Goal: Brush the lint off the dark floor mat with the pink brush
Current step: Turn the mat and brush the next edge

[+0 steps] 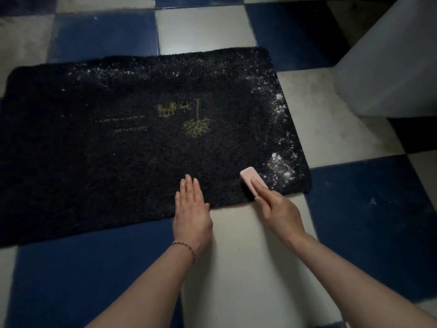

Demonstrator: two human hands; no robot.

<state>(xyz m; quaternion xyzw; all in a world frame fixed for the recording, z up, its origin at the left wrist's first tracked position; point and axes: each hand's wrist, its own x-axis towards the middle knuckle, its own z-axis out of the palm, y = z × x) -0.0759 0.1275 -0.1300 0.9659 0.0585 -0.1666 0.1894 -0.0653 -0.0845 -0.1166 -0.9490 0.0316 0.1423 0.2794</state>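
Observation:
The dark shaggy floor mat (118,150) lies across the checkered floor, with a gold tree design near its middle. White lint (280,165) is gathered along its right edge and near the front right corner, and thinner specks run along the far edge. My right hand (276,207) grips the pink brush (251,181), which rests on the mat's front right part just left of the lint patch. My left hand (191,209) lies flat, fingers together, pressing the mat's front edge.
Blue and white floor tiles (248,256) surround the mat. A pale grey box-like object (387,67) stands at the right, beyond the mat's right edge.

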